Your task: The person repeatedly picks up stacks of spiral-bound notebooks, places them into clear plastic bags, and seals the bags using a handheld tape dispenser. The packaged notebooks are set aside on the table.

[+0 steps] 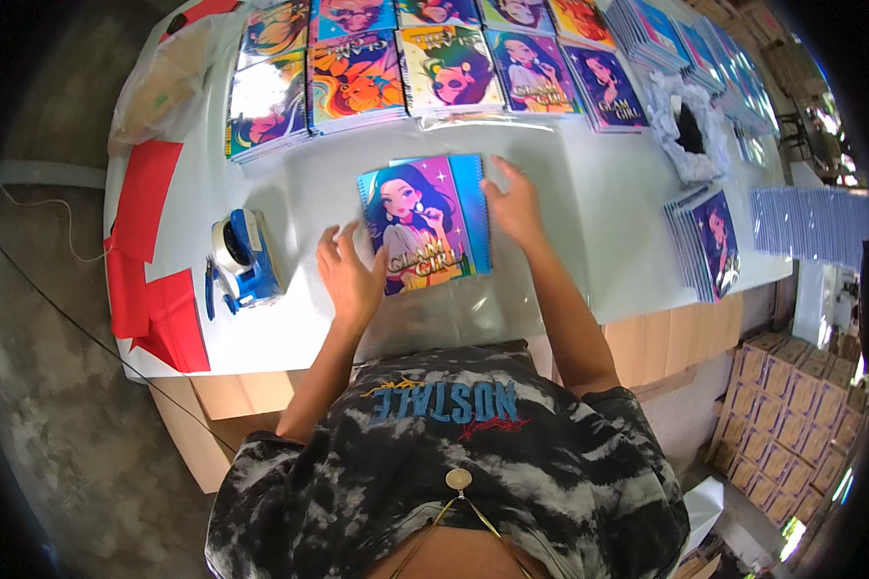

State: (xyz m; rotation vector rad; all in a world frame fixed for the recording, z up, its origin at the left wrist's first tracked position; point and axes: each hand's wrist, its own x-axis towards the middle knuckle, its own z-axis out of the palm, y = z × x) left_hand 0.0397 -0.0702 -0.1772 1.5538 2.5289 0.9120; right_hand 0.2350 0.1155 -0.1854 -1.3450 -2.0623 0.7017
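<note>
Two or more spiral-bound notebooks lie stacked in front of me on the table. The top notebook (406, 227) has a purple cover with a drawn dark-haired figure and gold lettering. A blue notebook (474, 207) sticks out from under it on the right, its wire spiral along that edge. My left hand (350, 278) is beside the lower left edge, fingers apart and thumb close to the cover. Beside the upper right edge is my right hand (514, 201), also with fingers apart. Neither hand is closed round anything; whether fingertips touch the edges I cannot tell.
A blue-and-white tape dispenser (243, 253) stands at the left, near red sheets (154, 207). Stacks of colourful notebooks (451, 72) line the far side of the white table (328, 333). A plastic bag (683, 125) and another notebook stack (710, 241) lie at right; cartons (782, 415) stand beyond.
</note>
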